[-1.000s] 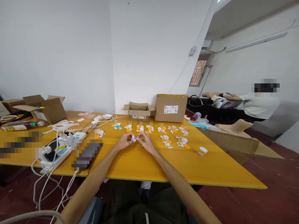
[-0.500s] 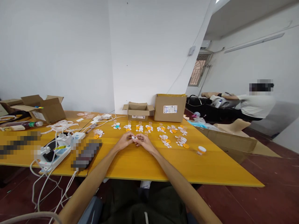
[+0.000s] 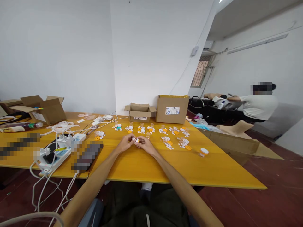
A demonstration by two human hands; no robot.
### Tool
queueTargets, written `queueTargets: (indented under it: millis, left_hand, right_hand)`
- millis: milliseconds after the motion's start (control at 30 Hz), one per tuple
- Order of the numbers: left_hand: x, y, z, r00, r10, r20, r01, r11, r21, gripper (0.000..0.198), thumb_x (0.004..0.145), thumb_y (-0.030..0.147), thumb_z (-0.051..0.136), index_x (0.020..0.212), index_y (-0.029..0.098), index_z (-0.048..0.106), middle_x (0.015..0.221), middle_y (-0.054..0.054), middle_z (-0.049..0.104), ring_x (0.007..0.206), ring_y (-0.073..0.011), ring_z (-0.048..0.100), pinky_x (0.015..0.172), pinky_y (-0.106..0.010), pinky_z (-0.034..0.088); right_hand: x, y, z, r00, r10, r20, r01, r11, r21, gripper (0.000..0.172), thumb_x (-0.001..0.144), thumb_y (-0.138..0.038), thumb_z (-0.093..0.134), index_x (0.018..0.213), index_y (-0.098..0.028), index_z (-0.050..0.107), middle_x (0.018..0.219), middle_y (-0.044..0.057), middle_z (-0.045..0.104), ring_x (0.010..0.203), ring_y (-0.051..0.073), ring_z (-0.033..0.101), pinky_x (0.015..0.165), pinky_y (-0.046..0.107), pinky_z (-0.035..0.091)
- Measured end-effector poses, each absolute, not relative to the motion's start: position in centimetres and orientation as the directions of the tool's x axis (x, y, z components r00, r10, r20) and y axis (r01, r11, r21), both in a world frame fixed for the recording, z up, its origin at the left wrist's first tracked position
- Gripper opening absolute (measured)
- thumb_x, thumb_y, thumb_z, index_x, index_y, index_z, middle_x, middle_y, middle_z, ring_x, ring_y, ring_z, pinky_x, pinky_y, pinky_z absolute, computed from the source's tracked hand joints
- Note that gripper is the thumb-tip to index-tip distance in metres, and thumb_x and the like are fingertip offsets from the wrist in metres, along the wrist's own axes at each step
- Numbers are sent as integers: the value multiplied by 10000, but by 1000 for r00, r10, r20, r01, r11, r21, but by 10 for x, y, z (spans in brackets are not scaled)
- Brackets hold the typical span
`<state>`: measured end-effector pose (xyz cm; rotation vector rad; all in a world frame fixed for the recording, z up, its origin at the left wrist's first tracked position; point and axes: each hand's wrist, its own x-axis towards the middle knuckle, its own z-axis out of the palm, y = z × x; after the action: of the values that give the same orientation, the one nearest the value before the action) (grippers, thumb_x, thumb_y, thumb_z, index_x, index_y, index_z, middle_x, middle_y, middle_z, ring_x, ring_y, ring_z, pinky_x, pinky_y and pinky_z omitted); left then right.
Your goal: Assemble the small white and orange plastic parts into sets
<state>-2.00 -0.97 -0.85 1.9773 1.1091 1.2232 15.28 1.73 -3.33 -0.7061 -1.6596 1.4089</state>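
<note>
Over the middle of the table, my left hand (image 3: 126, 143) and my right hand (image 3: 145, 143) meet, fingers closed around a small white and orange plastic piece (image 3: 135, 140). Its exact kind is too small to make out, and the fingertips cover part of it. Just beyond my right hand stands a small clear plastic cup (image 3: 148, 135). Several clusters of white discs with dark dots lie farther back, among them one with an orange ring (image 3: 169, 143). On the right stands a small clear jar (image 3: 203, 152) with a white top and an orange band.
An open carton (image 3: 139, 114) and a larger cardboard box (image 3: 172, 109) stand against the wall. At left are a phone (image 3: 88, 156), a power strip (image 3: 63, 153) with trailing cables, a bottle (image 3: 22, 126) and another open box (image 3: 50, 112). A person (image 3: 258, 105) sits at the far right.
Between my fingers the small piece has turned, and more of its white and orange side shows. Both hands stay in nearly the same place.
</note>
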Motion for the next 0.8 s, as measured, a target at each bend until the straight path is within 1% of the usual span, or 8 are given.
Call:
queueTargets:
  millis: [133,300,433,633,800]
  left_hand:
    - [-20,-10,-9,280,855,436,367,-516,774,224,825,388,598,821,175,667,768,-18,679,716,-158,588,715,-278,486]
    - [-21,-10,-10,306,852,426,393,-520,758,248,827,400,593,815,173,691,786,-30,703,746,-177,603,710,-280,481]
    - [-21,-10,-9,323,853,410,406,-516,754,226,831,370,583,822,178,702,792,-28,713,739,-175,608,714,-278,486]
    - [-20,-10,-8,341,852,397,391,-512,765,195,829,327,582,812,177,705,793,-28,716,745,-176,619,735,-285,492]
    - [-20,-10,-8,348,851,393,359,-508,783,193,831,325,590,821,177,713,794,-31,719,769,-185,629,765,-297,498]
  right_hand:
    - [152,16,-33,-490,840,234,-99,213,-972,433,594,-499,818,845,-208,619,805,2,674,695,143,634,621,277,552]
    - [153,16,-33,-489,838,244,-101,224,-969,471,594,-524,815,875,-212,602,731,-12,674,621,132,628,598,275,540]
    - [153,16,-33,-492,836,245,-91,230,-969,464,586,-543,816,811,-203,594,700,-14,668,600,129,620,605,281,538]
    - [153,16,-33,-484,843,234,-93,216,-972,490,554,-576,822,770,-199,597,702,-8,668,614,137,629,624,297,550]
    - [153,16,-33,-490,836,248,-85,237,-968,480,565,-582,814,764,-200,602,700,-2,669,610,139,626,622,294,544]
